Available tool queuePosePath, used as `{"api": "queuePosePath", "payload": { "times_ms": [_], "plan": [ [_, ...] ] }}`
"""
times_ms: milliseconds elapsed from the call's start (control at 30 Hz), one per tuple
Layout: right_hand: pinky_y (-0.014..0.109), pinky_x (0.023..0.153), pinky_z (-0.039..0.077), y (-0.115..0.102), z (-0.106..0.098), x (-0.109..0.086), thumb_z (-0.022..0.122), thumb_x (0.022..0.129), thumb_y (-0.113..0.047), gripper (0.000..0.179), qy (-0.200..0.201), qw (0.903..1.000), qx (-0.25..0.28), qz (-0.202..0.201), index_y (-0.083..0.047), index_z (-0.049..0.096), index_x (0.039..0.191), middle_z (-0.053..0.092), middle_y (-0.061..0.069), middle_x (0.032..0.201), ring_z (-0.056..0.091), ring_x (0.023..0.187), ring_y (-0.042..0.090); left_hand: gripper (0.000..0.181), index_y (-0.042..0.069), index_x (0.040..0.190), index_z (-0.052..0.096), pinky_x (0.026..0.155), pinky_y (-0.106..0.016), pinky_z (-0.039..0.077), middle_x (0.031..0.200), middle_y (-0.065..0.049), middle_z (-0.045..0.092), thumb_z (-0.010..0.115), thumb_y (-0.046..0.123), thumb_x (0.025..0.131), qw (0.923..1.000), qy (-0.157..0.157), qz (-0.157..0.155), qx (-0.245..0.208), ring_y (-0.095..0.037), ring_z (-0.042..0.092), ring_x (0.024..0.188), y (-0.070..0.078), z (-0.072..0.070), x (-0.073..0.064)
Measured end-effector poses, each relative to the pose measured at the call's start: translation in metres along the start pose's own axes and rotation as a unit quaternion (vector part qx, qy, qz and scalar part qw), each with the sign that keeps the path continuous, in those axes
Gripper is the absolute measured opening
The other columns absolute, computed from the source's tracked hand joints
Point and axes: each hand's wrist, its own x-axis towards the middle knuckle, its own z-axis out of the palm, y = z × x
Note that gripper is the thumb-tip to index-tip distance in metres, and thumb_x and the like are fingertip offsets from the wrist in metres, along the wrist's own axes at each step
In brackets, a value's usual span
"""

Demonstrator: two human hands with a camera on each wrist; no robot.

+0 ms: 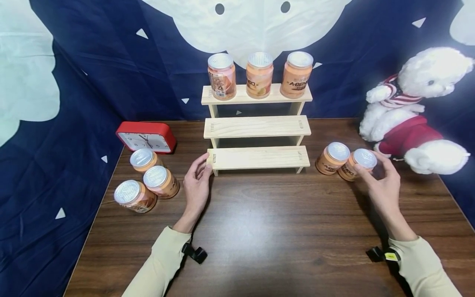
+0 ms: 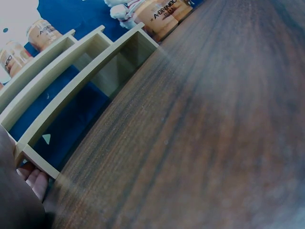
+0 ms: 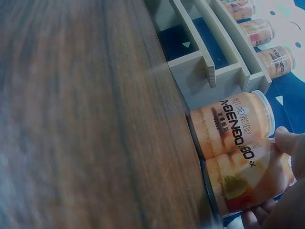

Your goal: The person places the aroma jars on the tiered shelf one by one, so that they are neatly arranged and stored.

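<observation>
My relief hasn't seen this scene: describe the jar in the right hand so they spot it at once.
Find the stepped wooden shelf. On the table to its right, an orange jar stands nearest it. Yours is the second jar just beyond, toward the white plush, set apart from that neighbour by the right hand gripping it.

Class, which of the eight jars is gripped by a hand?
The rightmost jar, in the pair beside the rack: the right hand holds it between thumb and fingers, while no other jar is gripped.

red clock (image 1: 146,137) L, wht plush (image 1: 406,132) w/ red R, navy bkdrp (image 1: 148,82)
</observation>
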Motion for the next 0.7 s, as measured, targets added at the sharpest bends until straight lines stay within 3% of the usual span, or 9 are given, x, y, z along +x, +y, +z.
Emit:
{"api": "queuePosePath", "payload": {
  "times_ms": [67, 233, 367, 533, 600, 700],
  "plan": [
    [0.011, 0.085, 0.052, 0.0, 0.0, -0.001, 0.074, 0.091, 0.022, 0.053, -0.001, 0.9999, 0.016, -0.004, 0.004, 0.071, 0.14, 0.066, 0.0, 0.137, 0.064, 0.107, 0.007, 0.034, 0.021, 0.139, 0.079, 0.097, -0.022, 0.06, 0.129, -0.006, 0.08, 0.075, 0.013, 0.106, 1.0, 0.0, 0.0, 0.006, -0.016, 0.074, 0.117, 0.0, 0.0, 0.0],
    [0.012, 0.087, 0.052, -0.002, 0.0, -0.002, 0.073, 0.091, 0.023, 0.051, 0.009, 0.9996, 0.024, -0.014, 0.0, 0.074, 0.137, 0.07, 0.001, 0.131, 0.064, 0.108, 0.009, 0.033, 0.012, 0.14, 0.077, 0.092, -0.019, 0.059, 0.128, -0.014, 0.079, 0.074, 0.013, 0.107, 0.9996, 0.0, 0.03, 0.003, -0.015, 0.073, 0.114, 0.018, 0.003, -0.007],
    [0.012, 0.087, 0.053, -0.008, -0.001, -0.003, 0.075, 0.092, 0.019, 0.051, 0.025, 0.9993, -0.011, -0.026, -0.005, 0.075, 0.136, 0.072, -0.002, 0.125, 0.063, 0.107, 0.009, 0.033, 0.013, 0.139, 0.078, 0.094, -0.019, 0.058, 0.128, -0.014, 0.079, 0.074, 0.013, 0.107, 0.9996, 0.001, 0.029, 0.004, -0.014, 0.073, 0.114, 0.025, 0.004, -0.009],
    [0.011, 0.088, 0.054, -0.017, -0.003, -0.005, 0.077, 0.093, 0.013, 0.05, 0.042, 0.9973, -0.048, -0.036, 0.001, 0.072, 0.141, 0.069, -0.005, 0.126, 0.062, 0.109, 0.009, 0.034, 0.008, 0.142, 0.075, 0.098, -0.018, 0.056, 0.132, -0.018, 0.077, 0.07, 0.007, 0.108, 0.9996, -0.001, 0.014, 0.025, -0.01, 0.072, 0.114, 0.037, 0.007, -0.013],
    [0.012, 0.087, 0.053, -0.019, -0.003, -0.005, 0.078, 0.092, 0.012, 0.05, 0.05, 0.9967, -0.045, -0.046, 0.002, 0.072, 0.141, 0.068, -0.004, 0.124, 0.062, 0.108, 0.009, 0.034, 0.006, 0.141, 0.075, 0.097, -0.017, 0.056, 0.131, -0.02, 0.077, 0.07, 0.006, 0.108, 0.9997, 0.001, 0.016, 0.02, -0.01, 0.072, 0.113, 0.039, 0.008, -0.014],
    [0.015, 0.088, 0.051, -0.021, -0.002, -0.005, 0.078, 0.089, 0.012, 0.049, 0.063, 0.9958, -0.012, -0.066, 0.005, 0.073, 0.137, 0.07, -0.002, 0.123, 0.062, 0.108, 0.01, 0.033, 0.011, 0.14, 0.077, 0.095, -0.018, 0.058, 0.129, -0.015, 0.079, 0.072, 0.011, 0.107, 0.9996, 0.0, 0.023, 0.018, -0.012, 0.073, 0.113, 0.028, 0.005, -0.01]
  ]
}}
